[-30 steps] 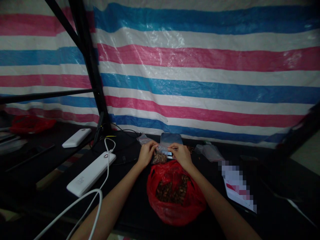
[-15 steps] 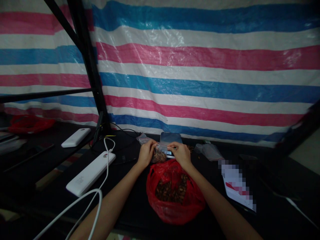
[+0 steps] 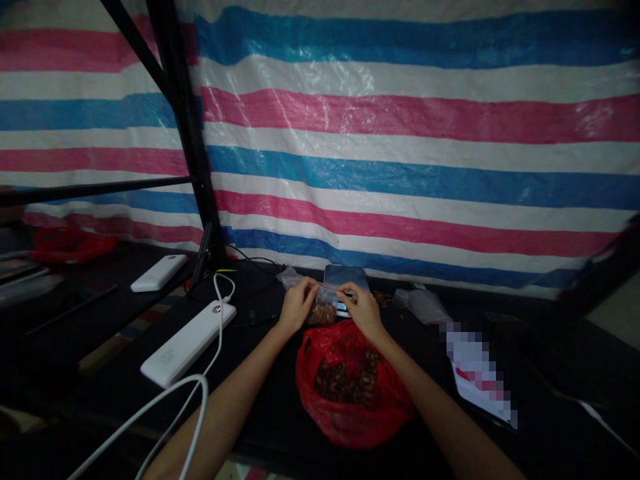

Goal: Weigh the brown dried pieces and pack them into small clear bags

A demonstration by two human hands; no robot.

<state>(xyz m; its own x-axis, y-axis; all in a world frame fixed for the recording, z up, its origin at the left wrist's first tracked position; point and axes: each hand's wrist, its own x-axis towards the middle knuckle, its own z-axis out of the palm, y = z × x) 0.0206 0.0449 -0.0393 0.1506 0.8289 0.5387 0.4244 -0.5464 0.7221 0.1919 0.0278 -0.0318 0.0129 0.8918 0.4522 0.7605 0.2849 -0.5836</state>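
Between my hands hangs a small clear zip bag point(image 3: 324, 312) with brown nut-like pieces in its lower part. My left hand point(image 3: 299, 305) pinches its top edge at the left corner. At the right corner my right hand point(image 3: 361, 308) pinches the same edge, fingers closed. Just behind the bag stands a small digital scale point(image 3: 346, 275), its lit display partly covered by my right fingers. Nearer to me, between my forearms, a red plastic bag point(image 3: 350, 427) lies open, full of similar small brown pieces.
A white power bank point(image 3: 185, 347) with a white cable lies to the left, and another white power bank point(image 3: 159, 273) beyond it. On the right are a phone point(image 3: 480, 380) with a lit screen and clear plastic bags point(image 3: 425, 305). Loose brown pieces point(image 3: 383, 299) lie beside the scale. A striped tarp point(image 3: 400, 120) hangs behind.
The whole view has shifted slightly, so everything sits a little further right. Both hands keep their pinch on the zip bag's top edge.
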